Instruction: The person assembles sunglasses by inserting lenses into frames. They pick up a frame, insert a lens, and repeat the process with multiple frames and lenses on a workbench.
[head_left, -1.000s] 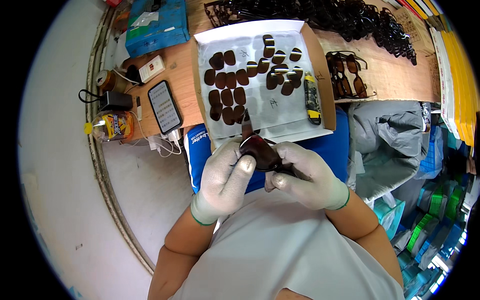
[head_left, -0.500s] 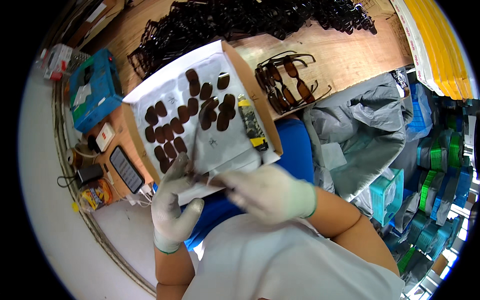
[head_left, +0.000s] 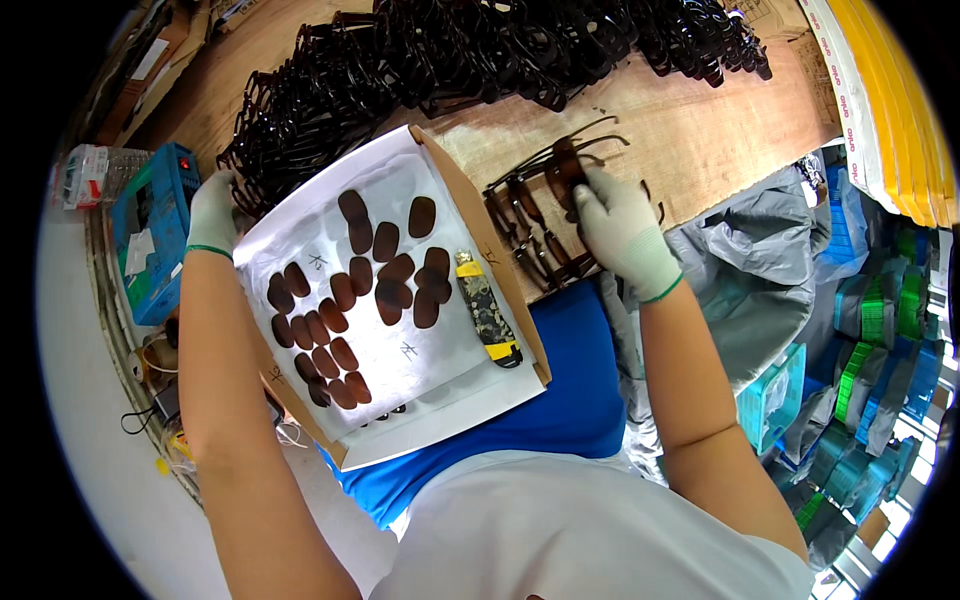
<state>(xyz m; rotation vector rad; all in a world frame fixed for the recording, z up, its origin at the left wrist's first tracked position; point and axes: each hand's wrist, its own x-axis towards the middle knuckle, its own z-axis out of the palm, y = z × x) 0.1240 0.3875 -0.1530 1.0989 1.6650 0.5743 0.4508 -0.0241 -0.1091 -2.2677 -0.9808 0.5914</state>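
My right hand (head_left: 618,222), in a white glove, rests on a pair of dark sunglasses (head_left: 568,160) at the top of a short row of finished glasses (head_left: 530,230) on the wooden table. My left hand (head_left: 212,208), also gloved, reaches to the edge of a big heap of dark frames (head_left: 420,60) left of the tray; what its fingers hold is hidden. Between my arms lies a cardboard tray (head_left: 500,280) lined with white paper, carrying several brown lenses (head_left: 340,310) and a camouflage-patterned tool (head_left: 487,320).
A blue box (head_left: 155,230) and a clear plastic case (head_left: 85,175) sit at the left table edge. Grey plastic bags (head_left: 760,270) and stacked teal packages (head_left: 860,350) fill the right side. Yellow envelopes (head_left: 880,90) lie at top right.
Both hands were together near my body over a pair of glasses. Now they are apart: the right has set glasses onto the row, the left has reached out to the frame heap.
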